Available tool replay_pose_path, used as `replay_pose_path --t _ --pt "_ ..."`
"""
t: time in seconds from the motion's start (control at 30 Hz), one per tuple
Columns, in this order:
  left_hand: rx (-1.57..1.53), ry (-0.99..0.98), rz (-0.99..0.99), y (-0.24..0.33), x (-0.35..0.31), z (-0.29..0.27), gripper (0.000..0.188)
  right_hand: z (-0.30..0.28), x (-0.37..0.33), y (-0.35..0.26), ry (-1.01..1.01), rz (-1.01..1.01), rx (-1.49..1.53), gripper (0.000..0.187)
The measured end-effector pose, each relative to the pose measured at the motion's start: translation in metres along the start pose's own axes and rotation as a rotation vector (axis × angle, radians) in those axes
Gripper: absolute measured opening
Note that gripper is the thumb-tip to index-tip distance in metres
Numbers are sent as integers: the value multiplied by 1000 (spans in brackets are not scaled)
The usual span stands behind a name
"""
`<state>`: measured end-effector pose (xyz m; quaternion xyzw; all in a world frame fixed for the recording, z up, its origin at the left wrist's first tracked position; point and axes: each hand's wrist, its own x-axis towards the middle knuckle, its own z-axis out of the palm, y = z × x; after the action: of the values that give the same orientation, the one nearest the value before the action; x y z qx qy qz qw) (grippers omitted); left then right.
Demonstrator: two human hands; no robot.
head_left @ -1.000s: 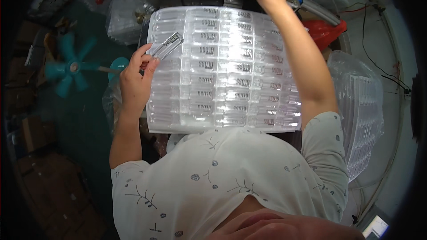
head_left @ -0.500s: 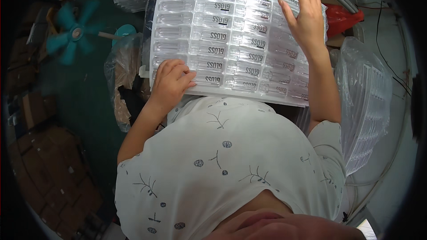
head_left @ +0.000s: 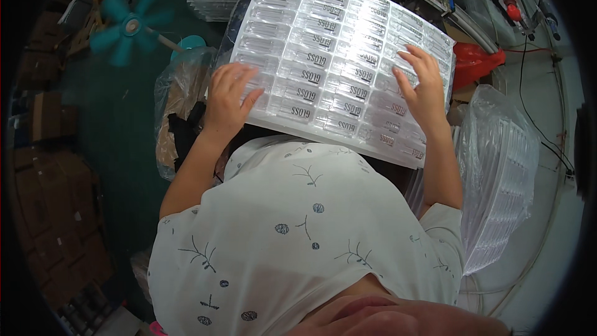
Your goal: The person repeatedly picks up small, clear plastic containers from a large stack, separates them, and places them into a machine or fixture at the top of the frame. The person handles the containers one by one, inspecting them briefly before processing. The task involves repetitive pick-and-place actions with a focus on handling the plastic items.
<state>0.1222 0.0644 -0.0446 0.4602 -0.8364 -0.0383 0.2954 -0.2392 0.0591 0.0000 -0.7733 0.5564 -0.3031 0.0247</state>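
Looked down into a crowded workroom, first over a patterned white shirt (head_left: 267,230), then onto a white tray (head_left: 298,127) just beyond, packed with rows of slim clear cases (head_left: 306,94). Saw the tray lying between both hands, skewed, with its near rim sloping down toward the right, and the cases laid lengthwise along that slope. Found the left hand (head_left: 227,99) over the near-left edge and the right hand (head_left: 428,96) over the right-hand columns, each with thumb and fingers parted and nothing visibly gripped. Judged neither hand clearly nearer to the tray. Could not make out any firm contact beneath the fingertips. Lost detail of the far middle cases to glare, and the support underneath mostly to the tray itself. Noted farther off plastic-wrapped stacked trays (head_left: 500,174), a red bag (head_left: 479,65), a blurred teal fan (head_left: 132,27) and equipment cut off at the top.
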Motion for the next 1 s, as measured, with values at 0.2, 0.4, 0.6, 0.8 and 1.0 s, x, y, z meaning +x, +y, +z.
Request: replay_pose_path --t 0.2,0.4,0.6,0.8,1.0 --pt "-542 -159 -492 -38 -20 24 75 76 92 -16 -44 -97 140 27" --pt "-887 -183 -571 -51 -23 21 75 146 203 -12 -84 -12 -45 37" --pt "-417 -63 -493 -66 10 18 65 164 217 -18 -71 -125 -176 30" --pt "-1320 98 -485 -21 106 11 53 115 142 -53 274 -366 224 27" --pt "-1448 -139 -410 20 133 40 45 71 62 -39 171 -107 581 50"
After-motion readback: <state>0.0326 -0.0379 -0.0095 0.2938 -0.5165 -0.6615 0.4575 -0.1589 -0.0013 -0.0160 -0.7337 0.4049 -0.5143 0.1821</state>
